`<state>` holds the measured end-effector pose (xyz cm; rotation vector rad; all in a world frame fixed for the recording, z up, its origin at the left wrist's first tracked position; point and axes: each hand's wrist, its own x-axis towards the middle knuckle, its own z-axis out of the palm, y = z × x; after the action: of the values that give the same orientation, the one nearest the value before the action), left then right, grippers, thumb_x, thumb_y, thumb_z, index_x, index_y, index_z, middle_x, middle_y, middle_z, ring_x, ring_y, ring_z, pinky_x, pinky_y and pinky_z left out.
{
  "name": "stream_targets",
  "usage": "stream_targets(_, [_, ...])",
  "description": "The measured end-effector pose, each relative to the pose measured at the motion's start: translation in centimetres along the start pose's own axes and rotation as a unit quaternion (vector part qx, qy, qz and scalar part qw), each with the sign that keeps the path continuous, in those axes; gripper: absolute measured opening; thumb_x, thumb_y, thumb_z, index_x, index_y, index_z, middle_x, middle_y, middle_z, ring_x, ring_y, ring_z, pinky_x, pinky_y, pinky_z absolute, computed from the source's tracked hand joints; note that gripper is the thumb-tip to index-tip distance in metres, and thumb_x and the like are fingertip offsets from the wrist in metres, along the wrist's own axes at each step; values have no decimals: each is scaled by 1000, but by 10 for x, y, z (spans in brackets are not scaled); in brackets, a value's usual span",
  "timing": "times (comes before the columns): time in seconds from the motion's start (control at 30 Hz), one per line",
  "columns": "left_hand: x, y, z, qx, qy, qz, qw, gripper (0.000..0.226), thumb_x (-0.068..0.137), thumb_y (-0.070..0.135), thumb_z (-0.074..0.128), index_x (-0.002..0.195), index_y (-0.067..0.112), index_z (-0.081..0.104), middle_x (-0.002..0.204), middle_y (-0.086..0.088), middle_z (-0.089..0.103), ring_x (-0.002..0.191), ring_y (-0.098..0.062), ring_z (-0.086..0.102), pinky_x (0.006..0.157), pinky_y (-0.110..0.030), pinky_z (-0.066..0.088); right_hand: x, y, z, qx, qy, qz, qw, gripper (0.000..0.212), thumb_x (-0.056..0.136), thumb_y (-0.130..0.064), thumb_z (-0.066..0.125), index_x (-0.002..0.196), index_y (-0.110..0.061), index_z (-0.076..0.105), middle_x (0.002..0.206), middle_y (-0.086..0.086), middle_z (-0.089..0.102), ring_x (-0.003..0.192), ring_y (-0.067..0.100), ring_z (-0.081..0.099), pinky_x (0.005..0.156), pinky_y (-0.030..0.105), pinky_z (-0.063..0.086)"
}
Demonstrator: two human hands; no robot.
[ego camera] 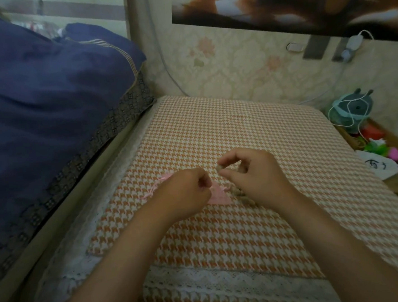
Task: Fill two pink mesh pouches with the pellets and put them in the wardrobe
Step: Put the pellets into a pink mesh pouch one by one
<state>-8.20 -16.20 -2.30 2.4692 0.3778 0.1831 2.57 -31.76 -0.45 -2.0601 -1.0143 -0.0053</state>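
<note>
Our left hand (184, 192) pinches the edge of a pink mesh pouch (219, 196) lying on the checked surface (239, 129). Just beside it, our right hand (254, 177), fingers (226, 158) drawn narrow, holds what seem to be pellets (220, 169).

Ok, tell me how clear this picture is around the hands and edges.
Head view: dim, flat light, no glare; wide-angle bending curves the houndstooth cloth; the poster is smeared; left hand at the pink pouch and right hand are soft, the pinched pellet barely resolves.
</note>
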Motion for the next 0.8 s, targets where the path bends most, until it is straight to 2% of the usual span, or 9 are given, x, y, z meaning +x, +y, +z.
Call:
stream_targets(0.1, [1,4,2,36,4,9,999,12,85,33,54,95,32,60,96,9,66,81,-12,61,70,-34,53,-8,-8,3,-39,-30,-45,998,12,83,-34,78,94,-36,75,84,-30,69,62,0,59,60,11,43])
stream_targets(0.2, [-1,6,2,35,0,13,999,12,88,31,51,94,26,61,93,5,66,79,-15,60,69,-37,53,-8,-4,7,-125,-51,-85,987,15,86,-42,74,99,-37,77,93,-25,72,75,-14,54,64,8,32])
stream_targets(0.27, [-3,6,1,24,-2,13,1000,12,89,30,51,93,25,61,91,4,66,80,-16,60,71,-39,53,-6,-2,8,-183,-53,-108,976,17,86,-48,71,100,-40,76,95,-23,71,80,-10,52,69,13,35])
stream_targets(0.37, [-3,5,0,4,-5,7,1000,14,88,32,53,96,28,64,89,6,67,79,-13,62,72,-37,54,-4,-3,9,-255,-63,-117,958,21,89,-53,64,105,-44,74,102,-19,66,97,2,53,74,28,47])
stream_targets(0.47, [-2,3,1,6,-9,-3,1000,14,88,33,54,98,31,64,90,8,68,79,-10,63,73,-34,54,-4,-1,5,-257,-101,-96,956,22,94,-53,56,110,-47,71,107,-20,60,102,3,52,80,31,47])
stream_targets(0.53, [-1,3,1,6,-5,-5,1000,15,88,32,54,98,32,65,90,10,68,79,-8,62,72,-33,55,-4,1,3,-253,-131,-92,954,21,96,-46,54,108,-46,71,109,-21,59,105,2,52,85,31,46])
stream_targets(0.67, [2,3,3,19,8,-4,1000,18,88,32,53,98,32,67,92,12,68,81,-7,62,75,-34,55,-4,5,0,-261,-186,-74,945,17,90,-36,58,100,-40,71,107,-18,62,96,2,54,83,29,47])
stream_targets(0.73, [3,3,5,4,16,2,1000,18,88,32,53,96,33,69,91,13,69,80,-6,62,75,-34,56,-1,7,1,-234,-184,-57,953,13,88,-33,60,92,-38,71,98,-19,64,87,2,58,81,34,53])
stream_targets(0.8, [6,4,7,-20,20,-1,1000,20,88,32,55,99,31,72,92,9,71,75,-6,64,71,-32,56,2,12,-1,-165,-175,-23,970,18,88,-24,61,91,-39,71,95,-23,67,81,2,62,78,35,56])
